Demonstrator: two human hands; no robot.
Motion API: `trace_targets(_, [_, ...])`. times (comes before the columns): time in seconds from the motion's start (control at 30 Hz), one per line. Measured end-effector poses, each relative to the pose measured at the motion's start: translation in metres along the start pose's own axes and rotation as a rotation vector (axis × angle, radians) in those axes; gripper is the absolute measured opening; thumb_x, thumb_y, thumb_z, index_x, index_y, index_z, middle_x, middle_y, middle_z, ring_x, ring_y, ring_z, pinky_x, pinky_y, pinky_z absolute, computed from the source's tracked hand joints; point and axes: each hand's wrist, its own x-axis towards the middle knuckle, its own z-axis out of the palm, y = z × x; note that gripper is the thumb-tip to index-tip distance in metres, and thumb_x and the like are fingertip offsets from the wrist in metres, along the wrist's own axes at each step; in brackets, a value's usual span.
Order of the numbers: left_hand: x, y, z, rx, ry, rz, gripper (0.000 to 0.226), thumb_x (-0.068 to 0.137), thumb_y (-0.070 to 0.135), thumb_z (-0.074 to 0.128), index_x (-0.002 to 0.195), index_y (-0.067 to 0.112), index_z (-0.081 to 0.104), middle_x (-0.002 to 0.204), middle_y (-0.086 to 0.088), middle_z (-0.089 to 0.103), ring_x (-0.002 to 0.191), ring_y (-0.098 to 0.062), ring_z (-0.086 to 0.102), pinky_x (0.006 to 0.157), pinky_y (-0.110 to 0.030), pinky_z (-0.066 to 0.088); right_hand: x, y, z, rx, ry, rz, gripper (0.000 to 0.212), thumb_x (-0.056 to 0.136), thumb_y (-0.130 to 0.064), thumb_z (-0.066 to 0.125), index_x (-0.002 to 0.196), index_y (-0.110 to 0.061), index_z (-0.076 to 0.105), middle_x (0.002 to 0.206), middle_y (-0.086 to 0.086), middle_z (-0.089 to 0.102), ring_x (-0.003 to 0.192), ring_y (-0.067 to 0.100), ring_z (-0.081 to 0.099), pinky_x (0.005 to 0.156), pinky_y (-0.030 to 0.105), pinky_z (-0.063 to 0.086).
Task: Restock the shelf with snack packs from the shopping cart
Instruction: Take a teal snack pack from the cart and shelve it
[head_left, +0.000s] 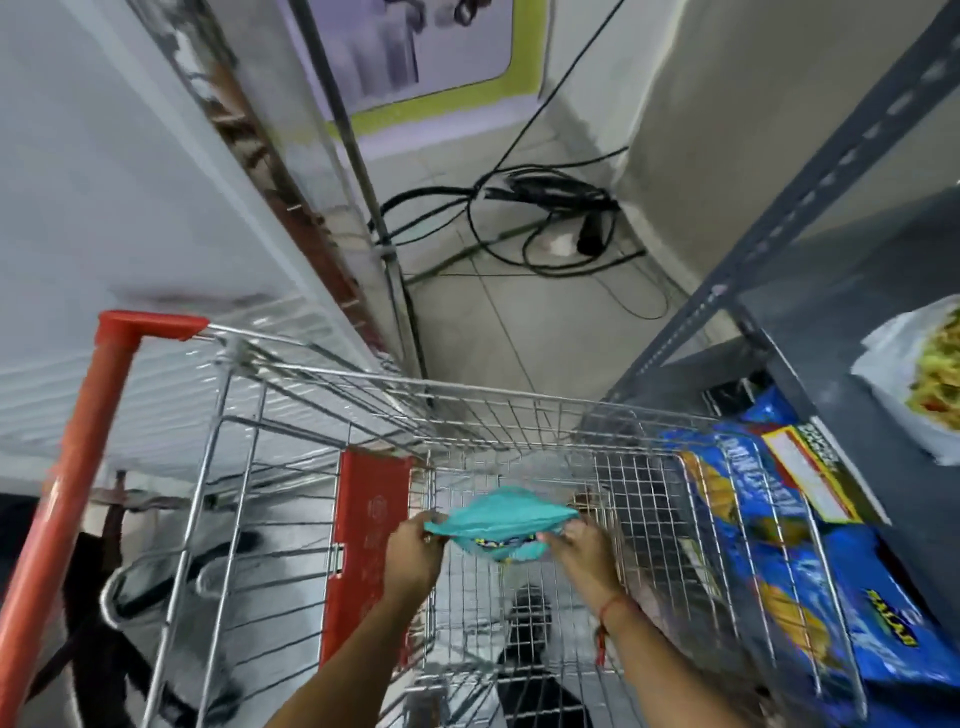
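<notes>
Teal snack pack (501, 519) pinched between left hand (413, 553), right hand (584, 556), over cart (519, 410)

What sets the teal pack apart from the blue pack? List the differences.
The teal pack is held up inside the cart by the left hand and right hand; the blue pack lies outside the cart, on the shelf, touched by neither hand. The teal pack looks much smaller than the blue pack. The teal pack is mostly plain; the blue pack has yellow pictures and a label. Both are soft snack packs.
</notes>
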Motion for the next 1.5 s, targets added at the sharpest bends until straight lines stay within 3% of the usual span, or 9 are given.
trace_targets(0.17, [-0.017, 0.032, -0.007, -0.054, -0.083, 0.119, 0.014, 0.088, 0.016, 0.062, 0.097, 0.007, 0.068, 0.089, -0.003, 0.070, 0.087, -0.022, 0.066, 0.070, -0.030, 0.049, -0.040, -0.020, -0.030, 0.013, 0.082, -0.017, 0.024, 0.087, -0.014, 0.065, 0.090, 0.010, 0.065, 0.095, 0.035, 0.068, 0.085, 0.041, 0.068, 0.074, 0.052, 0.059])
trace_targets(0.3, [-0.044, 0.080, -0.024, -0.129, -0.155, 0.317, 0.026, 0.089, 0.028, 0.057, 0.098, 0.005, 0.066, 0.094, -0.009, 0.072, 0.088, -0.024, 0.066, 0.070, -0.034, 0.050, -0.097, -0.050, -0.058, 0.104, 0.223, -0.122, 0.025, 0.090, -0.011, 0.060, 0.073, -0.025, 0.071, 0.075, -0.006, 0.076, 0.064, 0.000, 0.060, 0.055, 0.006, 0.046])
trace_targets(0.4, [-0.071, 0.126, -0.036, -0.215, -0.252, 0.487, 0.024, 0.084, 0.036, 0.052, 0.091, 0.015, 0.063, 0.088, -0.004, 0.070, 0.088, -0.022, 0.067, 0.078, -0.037, 0.051, -0.142, -0.070, -0.086, 0.136, 0.396, -0.223, 0.042, 0.089, 0.003, 0.057, 0.058, -0.026, 0.057, 0.052, -0.025, 0.065, 0.058, -0.014, 0.056, 0.059, 0.004, 0.044])
trace_targets(0.57, [-0.119, 0.220, -0.056, -0.330, -0.372, 0.764, 0.026, 0.088, 0.008, 0.058, 0.067, 0.020, 0.050, 0.066, 0.005, 0.055, 0.065, -0.009, 0.047, 0.065, -0.033, 0.040, -0.221, -0.109, -0.144, 0.123, 0.663, -0.367, 0.021, 0.093, -0.011, 0.056, 0.074, -0.002, 0.058, 0.068, 0.025, 0.060, 0.074, 0.009, 0.046, 0.066, 0.048, 0.045])
trace_targets(0.83, [-0.242, 0.369, -0.097, -0.529, -0.602, 1.006, 0.012, 0.085, 0.017, 0.066, 0.073, 0.017, 0.067, 0.086, -0.022, 0.074, 0.076, -0.021, 0.062, 0.076, -0.045, 0.055, -0.372, -0.189, -0.238, 0.032, 1.089, -0.563, 0.036, 0.093, -0.028, 0.056, 0.069, -0.002, 0.052, 0.064, 0.012, 0.054, 0.063, 0.012, 0.046, 0.060, 0.036, 0.039])
trace_targets(1.0, [-0.317, 0.434, -0.114, -0.580, -0.772, 1.006, 0.018, 0.081, 0.018, 0.069, 0.063, 0.018, 0.067, 0.082, -0.016, 0.072, 0.079, -0.025, 0.064, 0.067, -0.037, 0.057, -0.455, -0.231, -0.269, 0.175, 1.203, -0.657, 0.020, 0.093, -0.017, 0.056, 0.074, -0.018, 0.063, 0.070, -0.006, 0.062, 0.051, -0.007, 0.050, 0.046, 0.007, 0.039])
trace_targets(1.13, [-0.355, 0.456, -0.120, -0.580, -0.816, 1.037, 0.011, 0.078, 0.025, 0.073, 0.068, 0.021, 0.068, 0.099, -0.012, 0.075, 0.098, -0.029, 0.068, 0.089, -0.044, 0.055, -0.495, -0.243, -0.280, 0.281, 1.221, -0.660, 0.012, 0.093, -0.010, 0.054, 0.085, -0.006, 0.062, 0.057, -0.002, 0.059, 0.042, 0.001, 0.046, 0.042, 0.014, 0.040])
trace_targets(1.33, [-0.372, 0.456, -0.112, -0.558, -0.842, 1.040, 0.020, 0.080, 0.025, 0.071, 0.062, 0.020, 0.064, 0.073, -0.001, 0.066, 0.083, -0.023, 0.061, 0.081, -0.039, 0.054, -0.512, -0.237, -0.277, 0.307, 1.269, -0.621, 0.038, 0.094, -0.008, 0.052, 0.056, -0.016, 0.048, 0.045, -0.011, 0.058, 0.039, 0.000, 0.045, 0.032, 0.007, 0.033])
trace_targets(1.5, [-0.363, 0.448, -0.089, -0.539, -0.868, 1.032, 0.022, 0.082, 0.020, 0.069, 0.060, 0.021, 0.068, 0.063, 0.009, 0.065, 0.066, -0.014, 0.058, 0.073, -0.033, 0.053, -0.493, -0.212, -0.282, 0.354, 1.190, -0.577, 0.023, 0.094, -0.013, 0.053, 0.073, -0.007, 0.062, 0.070, 0.006, 0.059, 0.055, 0.010, 0.043, 0.046, 0.016, 0.041])
